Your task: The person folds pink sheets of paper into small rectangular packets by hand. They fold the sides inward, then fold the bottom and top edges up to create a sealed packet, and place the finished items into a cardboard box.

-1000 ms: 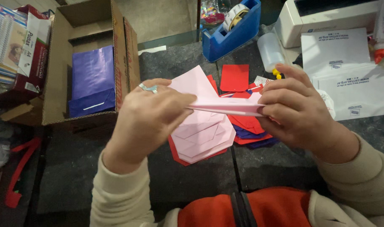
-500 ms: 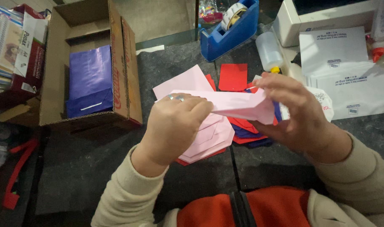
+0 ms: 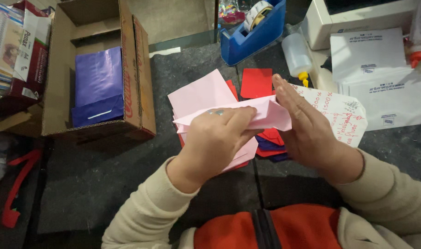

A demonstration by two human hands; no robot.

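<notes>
I saw the folded pink paper [image 3: 266,115] held above the pink sheet stack [image 3: 206,94] mid-tabletop [image 3: 183,60]; left hand [image 3: 219,138] pinched shut on it, right hand [image 3: 307,124] flat, fingers together, pressing its right end. Cardboard box [image 3: 136,69] far left.

My left hand [image 3: 217,138] sat mid-frame, knuckles up, fingers curled and pinched shut. My right hand [image 3: 307,127] stood just right of it, flat and edge-on, fingers straight together, both forearms sleeved and angling in from the bottom corners
</notes>
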